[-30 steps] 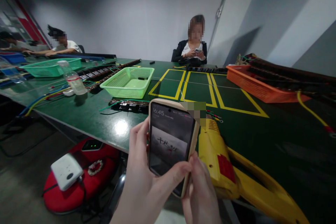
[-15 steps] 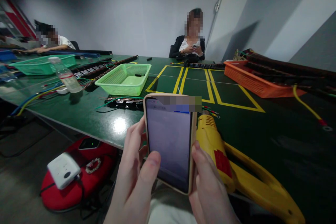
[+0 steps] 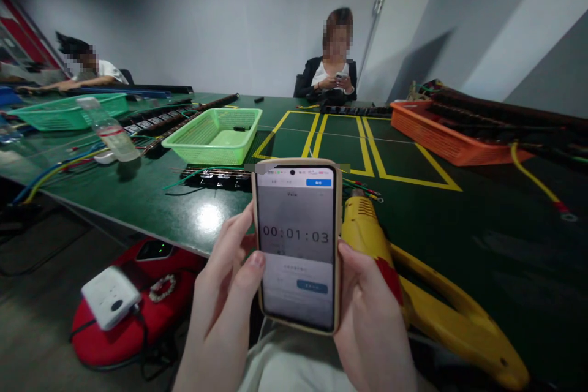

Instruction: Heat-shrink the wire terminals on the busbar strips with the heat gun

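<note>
A smartphone [image 3: 296,248] in a beige case is held upright above my lap, its screen facing me with a timer reading 00:01:03. My left hand [image 3: 225,300] grips its left edge, the thumb resting at the side of the screen and the fingers partly hidden behind. Along the right edge, my right hand [image 3: 370,312] closes on the phone with its thumb at the rim. Just beyond the right hand, a yellow heat gun [image 3: 441,312] with red tape lies at the table's edge, partly covered by that hand.
On the green table [image 3: 285,141] stand a light green basket [image 3: 214,156], an orange basket [image 3: 459,144] holding dark strips, and a tilted plastic bottle [image 3: 114,141]. A red stool [image 3: 92,343] at lower left carries a white box [image 3: 110,297]. One person [image 3: 331,76] sits opposite.
The phone screen has gone from a plain grey display to a timer with a panel below. My left thumb has drawn back from over the screen to its left edge.
</note>
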